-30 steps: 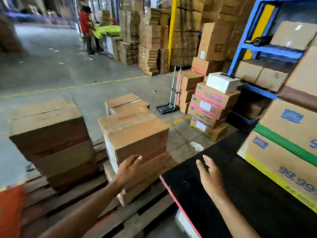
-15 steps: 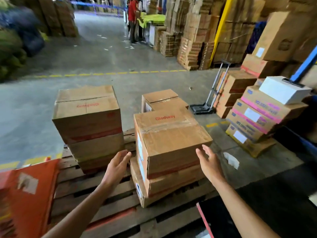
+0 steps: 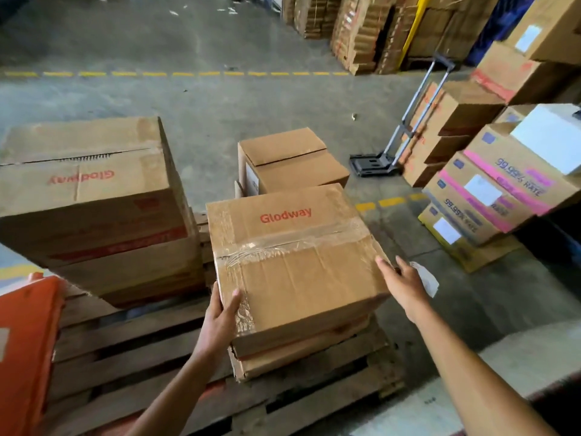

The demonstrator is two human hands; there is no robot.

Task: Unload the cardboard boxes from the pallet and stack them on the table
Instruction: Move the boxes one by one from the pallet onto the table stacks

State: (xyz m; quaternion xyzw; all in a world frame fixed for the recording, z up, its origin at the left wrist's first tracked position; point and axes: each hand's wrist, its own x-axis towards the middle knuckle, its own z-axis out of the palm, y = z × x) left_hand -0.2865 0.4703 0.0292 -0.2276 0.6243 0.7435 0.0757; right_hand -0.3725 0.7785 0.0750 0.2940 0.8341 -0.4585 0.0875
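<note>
A taped cardboard box [image 3: 292,265] printed "Glodway" sits on top of another box [image 3: 301,357] on the wooden pallet [image 3: 141,350]. My left hand [image 3: 220,316] grips its near left corner, thumb on the top face and fingers down the side. My right hand [image 3: 405,287] lies against the box's right edge with fingers straight. A taller stack of Glodway boxes [image 3: 88,190] stands at the pallet's left. A smaller box [image 3: 289,162] sits behind. Only a dark corner of the table [image 3: 566,416] shows at the bottom right.
An orange object [image 3: 25,341] fills the near left edge. To the right, stacked printed boxes [image 3: 490,199] stand on the floor, with a folding hand truck [image 3: 393,152] beside more brown cartons [image 3: 452,121]. Bare concrete floor [image 3: 188,99] lies beyond the pallet.
My view has turned from the table down to the pallet. Both hands have moved forward onto the top taped box; the left one now grips its corner.
</note>
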